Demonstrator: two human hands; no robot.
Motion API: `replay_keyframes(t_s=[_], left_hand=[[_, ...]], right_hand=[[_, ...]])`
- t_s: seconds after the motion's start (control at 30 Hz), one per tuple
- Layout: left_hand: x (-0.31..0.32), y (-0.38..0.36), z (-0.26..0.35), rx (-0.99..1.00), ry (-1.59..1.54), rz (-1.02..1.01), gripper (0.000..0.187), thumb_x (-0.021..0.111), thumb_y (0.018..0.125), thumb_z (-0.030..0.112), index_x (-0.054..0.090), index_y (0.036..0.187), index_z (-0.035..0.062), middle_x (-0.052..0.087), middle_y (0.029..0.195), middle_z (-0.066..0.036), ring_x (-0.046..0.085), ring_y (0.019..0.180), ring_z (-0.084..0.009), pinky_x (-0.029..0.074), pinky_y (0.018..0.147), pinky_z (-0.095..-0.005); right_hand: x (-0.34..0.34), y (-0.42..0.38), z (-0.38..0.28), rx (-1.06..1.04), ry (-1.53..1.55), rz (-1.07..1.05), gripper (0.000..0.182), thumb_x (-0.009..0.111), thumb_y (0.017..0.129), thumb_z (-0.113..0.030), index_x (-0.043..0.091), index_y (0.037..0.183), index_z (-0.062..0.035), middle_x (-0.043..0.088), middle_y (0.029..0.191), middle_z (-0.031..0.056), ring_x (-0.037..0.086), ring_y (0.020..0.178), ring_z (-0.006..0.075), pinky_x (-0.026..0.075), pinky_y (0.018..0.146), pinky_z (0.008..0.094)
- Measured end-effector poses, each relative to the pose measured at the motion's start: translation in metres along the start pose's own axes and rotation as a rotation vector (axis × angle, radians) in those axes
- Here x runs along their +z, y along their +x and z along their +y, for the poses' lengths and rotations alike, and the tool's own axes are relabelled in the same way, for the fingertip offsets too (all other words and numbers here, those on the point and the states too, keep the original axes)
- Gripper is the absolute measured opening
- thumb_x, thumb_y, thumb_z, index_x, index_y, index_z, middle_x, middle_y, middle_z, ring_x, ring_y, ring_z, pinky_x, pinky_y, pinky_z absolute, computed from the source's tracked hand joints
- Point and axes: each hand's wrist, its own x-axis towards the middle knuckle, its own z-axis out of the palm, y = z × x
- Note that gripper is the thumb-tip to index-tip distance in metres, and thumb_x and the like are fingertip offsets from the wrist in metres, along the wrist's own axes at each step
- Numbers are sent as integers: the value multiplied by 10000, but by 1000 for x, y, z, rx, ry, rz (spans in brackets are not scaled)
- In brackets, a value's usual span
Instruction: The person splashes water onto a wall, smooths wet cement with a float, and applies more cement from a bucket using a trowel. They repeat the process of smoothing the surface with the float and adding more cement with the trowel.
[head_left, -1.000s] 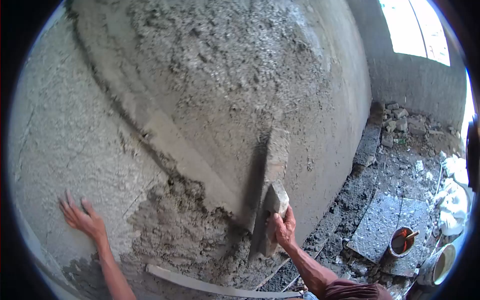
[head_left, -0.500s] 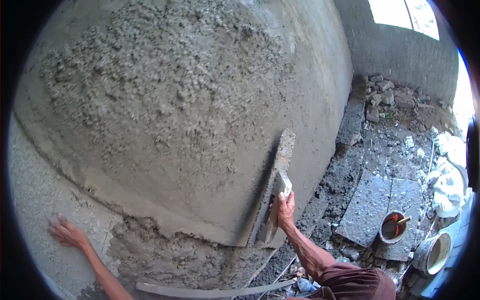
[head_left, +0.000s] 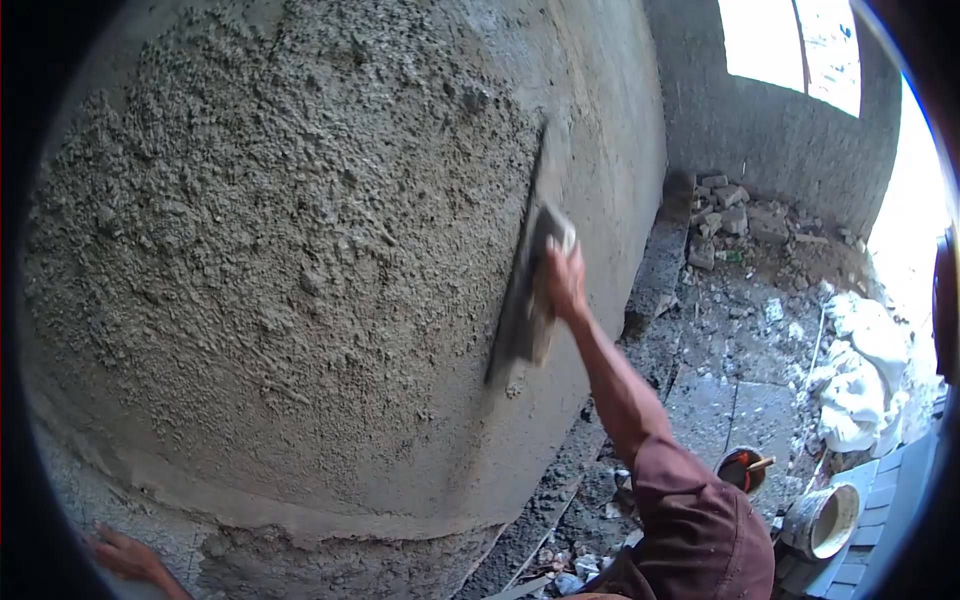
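Moved since a second ago: your right hand (head_left: 563, 280) has carried the long grey mortar-caked plastering float (head_left: 527, 290) from low on the wall, near the ragged bottom edge of the plaster, up to mid-height; your left hand (head_left: 125, 555) has slipped toward the lower left corner of the view.

Right hand: fingers (head_left: 557, 262) wrapped closed around the float's grip, arm stretched up, dark red sleeve (head_left: 700, 530) at the shoulder.

Float: nearly upright, top leaning slightly right, one long edge pressed against the rough wet grey cement plaster wall (head_left: 300, 250). Plaster left of it is coarse and lumpy; the surface to its right reads smoother.

Left hand: flat against the wall, below the lower edge of the fresh coat; only partly in view, fingers spread and holding nothing.

Floor, right side: grey concrete slabs (head_left: 730, 410) among rubble; a small orange bucket (head_left: 742, 468) with a stick in it; just beside that, a larger pale bucket (head_left: 822, 520); white crumpled sacks (head_left: 860, 380) farther right; loose broken bricks (head_left: 730, 215) at the foot of the far wall.
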Motion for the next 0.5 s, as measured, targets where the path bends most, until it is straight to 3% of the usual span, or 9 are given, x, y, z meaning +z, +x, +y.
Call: replay_keyframes(t_s=[0.03, 0.1, 0.13, 0.17, 0.23, 0.3, 0.37, 0.47, 0.5], left_hand=[[6, -3, -7, -4, -4, -1, 520, 410, 965, 381, 414, 1335, 17, 449, 1333, -205, 403, 1237, -364, 305, 1022, -414], [23, -9, -28, 48, -97, 49, 540, 413, 959, 389, 406, 1335, 2, 449, 1321, -241, 407, 1241, -360, 315, 1011, -435], [18, -9, -22, 51, -99, 33, 540, 413, 959, 389, 406, 1335, 2, 449, 1321, -241, 407, 1241, -360, 315, 1011, -435], [8, -5, -12, 103, -123, 79, 542, 422, 957, 374, 417, 1307, -40, 452, 1312, -256, 414, 1232, -372, 314, 1016, -419], [-7, 9, 6, 184, -153, 147, 548, 438, 955, 347, 436, 1260, -108, 457, 1299, -278, 424, 1217, -391, 311, 1024, -389], [-7, 13, 3, 251, -165, 200, 544, 433, 957, 342, 436, 1261, -110, 436, 1316, -285, 412, 1230, -390, 303, 1032, -397], [8, 4, -16, 241, -140, 168, 563, 440, 951, 355, 434, 1258, -117, 436, 1314, -287, 416, 1225, -393, 308, 1028, -405], [8, 3, -15, 138, -93, 112, 600, 460, 934, 390, 439, 1249, -120, 452, 1293, -291, 430, 1206, -404, 323, 1014, -421], [9, 5, -12, 89, -84, 106, 608, 465, 929, 400, 441, 1247, -119, 456, 1287, -293, 433, 1200, -407, 327, 1010, -425]], right_hand=[[11, 50, -13, -244, -52, 12, 533, 547, 846, -375, 448, 1203, 8, 575, 1035, 144, 551, 895, 203, 465, 764, 360], [27, 114, -76, -300, -238, 29, 505, 557, 845, -380, 490, 1146, 19, 600, 998, 166, 565, 900, 219, 465, 766, 375], [35, 120, -120, -289, -304, 6, 534, 545, 840, -389, 478, 1151, 40, 584, 1041, 267, 582, 956, 342, 450, 821, 411], [41, 130, -135, -206, -295, -8, 511, 541, 844, -385, 481, 1127, 36, 587, 1023, 262, 583, 943, 351, 452, 809, 415], [34, 120, -116, -287, -304, -40, 479, 546, 850, -362, 477, 1119, 29, 594, 999, 249, 594, 920, 346, 465, 778, 419], [13, 94, -18, -345, -200, -124, 466, 538, 859, -331, 464, 1155, 21, 597, 1001, 233, 598, 920, 338, 467, 773, 424], [-6, -5, 13, -427, -243, -29, 463, 527, 863, -307, 454, 1186, 17, 594, 1023, 226, 592, 934, 350, 464, 788, 425], [-7, -49, -4, -14, -291, -34, 457, 509, 862, -287, 452, 1215, -3, 579, 1057, 239, 578, 967, 352, 461, 803, 438], [3, -29, -14, -192, -279, -38, 443, 516, 860, -295, 464, 1201, -16, 576, 1056, 249, 581, 947, 361, 466, 780, 452]])
